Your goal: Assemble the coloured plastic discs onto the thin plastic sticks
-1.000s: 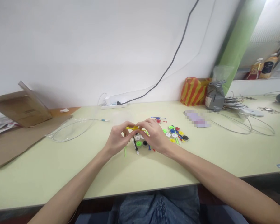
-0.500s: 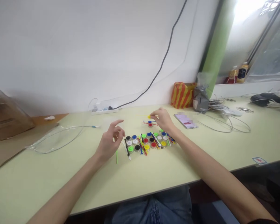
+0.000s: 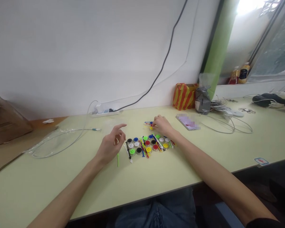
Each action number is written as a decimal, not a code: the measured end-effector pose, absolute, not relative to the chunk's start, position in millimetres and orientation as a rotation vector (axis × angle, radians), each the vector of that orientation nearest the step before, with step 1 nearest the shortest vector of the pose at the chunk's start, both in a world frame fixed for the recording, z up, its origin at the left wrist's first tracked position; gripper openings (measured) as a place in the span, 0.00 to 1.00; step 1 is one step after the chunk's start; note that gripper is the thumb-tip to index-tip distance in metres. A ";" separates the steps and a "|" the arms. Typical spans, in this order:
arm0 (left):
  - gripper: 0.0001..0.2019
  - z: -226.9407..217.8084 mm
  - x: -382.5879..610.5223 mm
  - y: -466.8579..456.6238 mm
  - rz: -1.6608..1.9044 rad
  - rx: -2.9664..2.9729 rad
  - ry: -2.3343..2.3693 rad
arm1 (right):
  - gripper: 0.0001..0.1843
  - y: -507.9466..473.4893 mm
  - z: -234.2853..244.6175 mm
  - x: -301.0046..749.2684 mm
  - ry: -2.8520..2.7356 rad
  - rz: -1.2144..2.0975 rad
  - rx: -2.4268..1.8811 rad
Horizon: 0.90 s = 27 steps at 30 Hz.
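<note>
A group of small round clear-bodied discs with coloured caps (image 3: 144, 145) stands in tight rows on the pale green table top (image 3: 38, 180), with thin coloured plastic sticks lying across them. My right hand (image 3: 161, 125) is at the far side of this group, its fingertips pinched on a small yellow piece (image 3: 151, 128). Beside those fingers, a disc with blue and red sticks (image 3: 149, 123) is partly hidden. My left hand (image 3: 111, 144) hangs empty and open just left of the group. A green plastic stick (image 3: 117, 155) lies under it.
A coil of clear tubing (image 3: 57, 144) lies at the left, near a cardboard sheet (image 3: 4, 155). Along the wall are a white power strip (image 3: 104, 113), a striped bag (image 3: 184, 96) and a grey bag (image 3: 202, 101). A blurred phone (image 3: 188, 122) and looped wire (image 3: 228, 126) lie to the right.
My right hand has moved down and to the left, closer to the blue and red sticks. My left hand has barely moved, and the view has shifted slightly.
</note>
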State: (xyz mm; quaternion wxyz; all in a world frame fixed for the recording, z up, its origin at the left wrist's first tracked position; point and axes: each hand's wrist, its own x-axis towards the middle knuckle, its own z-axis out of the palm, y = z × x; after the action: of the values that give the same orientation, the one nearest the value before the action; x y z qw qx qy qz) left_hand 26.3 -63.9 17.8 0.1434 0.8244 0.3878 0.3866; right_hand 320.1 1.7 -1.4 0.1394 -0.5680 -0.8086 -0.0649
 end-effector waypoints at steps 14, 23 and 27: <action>0.07 21.2 9.1 -48.6 0.689 2.589 1.292 | 0.10 -32.7 12.3 286.7 -2.244 -0.143 -1.348; 0.08 29.4 0.6 -50.9 0.419 2.630 1.449 | 0.07 -79.9 10.7 232.1 -2.515 -0.007 -0.899; 0.08 28.6 -1.1 -51.8 0.317 2.607 1.402 | 0.05 -78.6 11.2 235.3 -2.518 0.046 -0.930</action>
State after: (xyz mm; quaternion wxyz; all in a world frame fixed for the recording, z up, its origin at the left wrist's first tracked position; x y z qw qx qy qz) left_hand -1.1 -51.8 28.6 0.0822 0.8727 0.4694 0.1061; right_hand 235.3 -78.6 11.2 0.2266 -0.3375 -0.9135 0.0165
